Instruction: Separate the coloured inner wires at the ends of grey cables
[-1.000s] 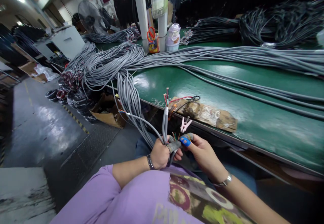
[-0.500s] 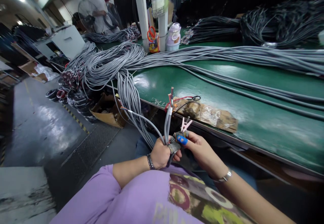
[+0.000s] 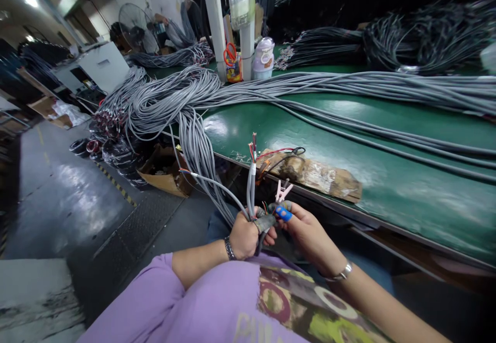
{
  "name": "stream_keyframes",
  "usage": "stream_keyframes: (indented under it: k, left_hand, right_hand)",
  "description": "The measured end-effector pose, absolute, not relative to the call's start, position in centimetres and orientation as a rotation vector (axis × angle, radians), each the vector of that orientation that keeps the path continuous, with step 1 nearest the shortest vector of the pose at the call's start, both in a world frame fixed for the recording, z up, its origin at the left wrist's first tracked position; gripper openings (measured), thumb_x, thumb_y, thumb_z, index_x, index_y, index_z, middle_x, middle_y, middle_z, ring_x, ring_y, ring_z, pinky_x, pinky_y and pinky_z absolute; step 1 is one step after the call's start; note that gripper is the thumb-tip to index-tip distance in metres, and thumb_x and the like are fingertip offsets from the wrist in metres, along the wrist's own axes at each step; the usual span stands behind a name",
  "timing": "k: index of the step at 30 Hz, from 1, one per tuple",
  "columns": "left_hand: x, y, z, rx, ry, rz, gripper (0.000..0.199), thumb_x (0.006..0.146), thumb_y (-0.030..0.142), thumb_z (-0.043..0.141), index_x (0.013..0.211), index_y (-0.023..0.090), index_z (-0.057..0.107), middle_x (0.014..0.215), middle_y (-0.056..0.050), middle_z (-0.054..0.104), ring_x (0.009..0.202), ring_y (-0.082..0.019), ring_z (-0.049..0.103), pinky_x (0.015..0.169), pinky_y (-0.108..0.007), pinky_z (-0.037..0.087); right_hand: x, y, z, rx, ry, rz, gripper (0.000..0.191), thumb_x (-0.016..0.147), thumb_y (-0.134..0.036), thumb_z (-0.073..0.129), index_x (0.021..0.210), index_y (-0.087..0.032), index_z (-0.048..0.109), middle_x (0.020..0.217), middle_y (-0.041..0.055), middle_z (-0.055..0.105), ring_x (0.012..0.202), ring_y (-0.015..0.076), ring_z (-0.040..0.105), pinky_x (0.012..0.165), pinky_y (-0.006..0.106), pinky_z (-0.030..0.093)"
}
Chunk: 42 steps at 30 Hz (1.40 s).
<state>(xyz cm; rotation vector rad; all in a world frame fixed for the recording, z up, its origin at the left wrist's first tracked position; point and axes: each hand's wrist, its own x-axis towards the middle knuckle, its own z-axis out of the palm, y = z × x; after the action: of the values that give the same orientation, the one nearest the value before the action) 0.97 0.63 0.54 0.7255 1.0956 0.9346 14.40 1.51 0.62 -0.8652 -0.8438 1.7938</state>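
Observation:
My left hand [image 3: 245, 235] is closed around several grey cables [image 3: 251, 193], whose stripped ends show thin coloured wires [image 3: 252, 149] pointing up. One more grey cable [image 3: 219, 182] curves out of this fist to the left. Grey wrapping covers the fingertips of both hands. My right hand [image 3: 306, 229], with blue tape [image 3: 283, 213] on the thumb, pinches beside the left fingers at some thin wires; their exact hold is too small to make out. Just above the right fingertips is a pink clip [image 3: 283, 192] at the table edge.
A green table [image 3: 349, 126] bears long grey cables [image 3: 349, 82], a worn wooden board [image 3: 321, 177], a purple bottle [image 3: 264, 58] and red scissors [image 3: 230, 53]. A cable bundle [image 3: 197, 146] hangs over the edge. A person [image 3: 168, 7] stands behind.
The upright cable ends have shifted slightly left, and small coloured wires now show between my hands. My right fingers have moved a little. The person behind has moved right.

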Motion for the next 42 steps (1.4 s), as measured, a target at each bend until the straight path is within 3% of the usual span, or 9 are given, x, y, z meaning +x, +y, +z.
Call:
stream_keyframes:
  k: [6, 11, 19, 26, 42]
  left_hand:
    - [0.7, 0.7, 1.6, 0.680, 0.997, 0.947, 0.043, 0.058, 0.050, 0.077, 0.063, 0.015, 0.052, 0.046, 0.001, 0.057, 0.034, -0.009, 0.049, 0.034, -0.018, 0.034]
    - [1.0, 1.3, 2.0, 0.683, 0.979, 0.941, 0.039, 0.059, 0.047, 0.076, 0.064, 0.014, 0.055, 0.046, 0.000, 0.057, 0.033, -0.008, 0.048, 0.032, -0.017, 0.032]
    - [1.3, 1.5, 1.7, 0.696, 1.014, 1.004, 0.038, 0.060, 0.046, 0.076, 0.065, 0.015, 0.054, 0.047, 0.001, 0.058, 0.034, -0.008, 0.049, 0.033, -0.017, 0.035]
    - [0.9, 1.1, 0.5, 0.751, 1.056, 1.024, 0.035, 0.064, 0.044, 0.073, 0.063, 0.015, 0.052, 0.048, 0.000, 0.059, 0.035, -0.009, 0.050, 0.034, -0.017, 0.035]
    - [1.0, 0.7, 0.3, 0.763, 1.111, 1.075, 0.038, 0.066, 0.047, 0.072, 0.062, 0.015, 0.051, 0.048, 0.000, 0.059, 0.035, -0.008, 0.050, 0.034, -0.016, 0.036]
  right_hand:
    - [16.0, 4.0, -1.3, -0.867, -0.543, 1.890, 0.043, 0.066, -0.059, 0.071, 0.077, -0.018, 0.070, 0.072, 0.0028, 0.066, 0.059, 0.0126, 0.057, 0.058, 0.025, 0.050]
    - [15.3, 5.4, -0.5, -0.830, -0.615, 1.866, 0.038, 0.069, -0.056, 0.072, 0.074, -0.019, 0.068, 0.064, 0.0012, 0.062, 0.055, 0.0117, 0.053, 0.051, 0.024, 0.046]
    - [15.3, 5.2, 0.3, -0.818, -0.641, 1.916, 0.048, 0.067, -0.066, 0.067, 0.076, -0.019, 0.068, 0.069, 0.0022, 0.064, 0.058, 0.0128, 0.053, 0.053, 0.025, 0.046]
    - [15.7, 3.5, -0.2, -0.863, -0.927, 1.892, 0.025, 0.069, -0.038, 0.077, 0.078, -0.018, 0.064, 0.061, -0.0004, 0.060, 0.056, 0.0135, 0.054, 0.057, 0.028, 0.042]
    - [14.2, 1.7, 0.8, -0.897, -0.931, 1.799, 0.023, 0.074, -0.038, 0.071, 0.070, -0.022, 0.056, 0.057, -0.0009, 0.059, 0.054, 0.0153, 0.054, 0.056, 0.031, 0.043]
